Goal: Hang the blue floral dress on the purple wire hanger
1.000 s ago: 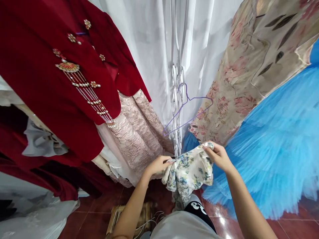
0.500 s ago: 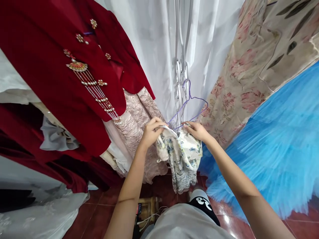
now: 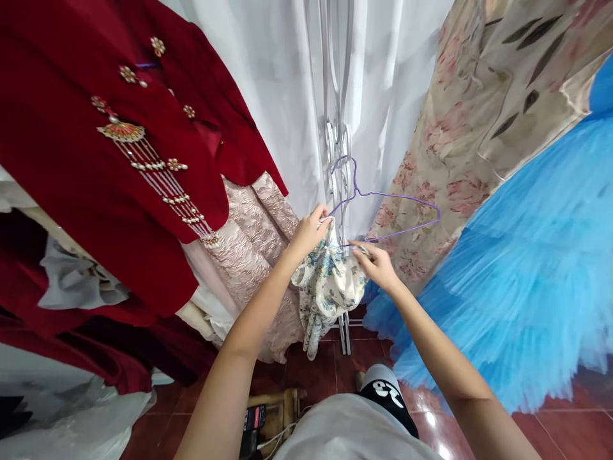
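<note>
A purple wire hanger (image 3: 407,195) hangs by its hook at a white metal rack (image 3: 345,96). Its left end reaches into the neck of a cream garment with a blue and yellow floral print (image 3: 335,281); its right end sticks out bare. My left hand (image 3: 311,231) is closed, pinching the garment's upper edge by the hanger's left arm. My right hand (image 3: 376,262) is closed on the garment's other side, just under the hanger's lower bar. The garment hangs bunched between my hands.
At left hang a red velvet jacket (image 3: 191,128) with beaded tassels and a pink textured garment (image 3: 258,255). A floral dress (image 3: 431,166) and a blue tulle skirt (image 3: 502,275) hang at right. Below, a small wooden stool (image 3: 282,415) stands on red floor tiles (image 3: 318,370).
The garment and my left hand have come up around the hanger's left end. The hanger has turned, its right end swinging out to the right. The camera view has shifted slightly.
</note>
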`<state>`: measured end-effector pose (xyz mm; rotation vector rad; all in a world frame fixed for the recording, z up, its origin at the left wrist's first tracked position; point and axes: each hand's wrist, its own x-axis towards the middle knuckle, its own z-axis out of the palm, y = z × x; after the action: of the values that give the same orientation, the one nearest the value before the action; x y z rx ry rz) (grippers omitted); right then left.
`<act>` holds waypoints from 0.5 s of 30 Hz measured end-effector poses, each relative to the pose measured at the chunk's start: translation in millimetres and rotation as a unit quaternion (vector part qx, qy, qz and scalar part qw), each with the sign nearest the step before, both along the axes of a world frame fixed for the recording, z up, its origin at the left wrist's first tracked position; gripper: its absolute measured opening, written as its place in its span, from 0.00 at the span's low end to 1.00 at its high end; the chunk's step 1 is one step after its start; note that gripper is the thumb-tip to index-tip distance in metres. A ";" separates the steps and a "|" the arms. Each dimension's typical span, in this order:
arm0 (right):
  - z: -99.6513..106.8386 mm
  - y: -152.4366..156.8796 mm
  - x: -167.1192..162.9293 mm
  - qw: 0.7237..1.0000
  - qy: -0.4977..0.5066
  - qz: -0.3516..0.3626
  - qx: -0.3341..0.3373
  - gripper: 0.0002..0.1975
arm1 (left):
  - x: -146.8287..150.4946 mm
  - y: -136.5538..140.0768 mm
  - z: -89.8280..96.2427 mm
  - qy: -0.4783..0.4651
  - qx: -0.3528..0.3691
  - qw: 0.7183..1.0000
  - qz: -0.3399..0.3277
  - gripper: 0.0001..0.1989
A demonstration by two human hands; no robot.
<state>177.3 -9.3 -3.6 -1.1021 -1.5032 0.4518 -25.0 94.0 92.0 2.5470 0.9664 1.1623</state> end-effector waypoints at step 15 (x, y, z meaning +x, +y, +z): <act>70.0 44.3 170.0 0.985 0.052 -0.053 -0.157 0.27 | -25.0 27.0 4.4 -0.020 -0.039 0.998 -0.039 0.13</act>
<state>347.2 35.0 66.4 -1.3743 -1.3032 0.6781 -50.0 121.0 96.4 2.4669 0.8781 1.1264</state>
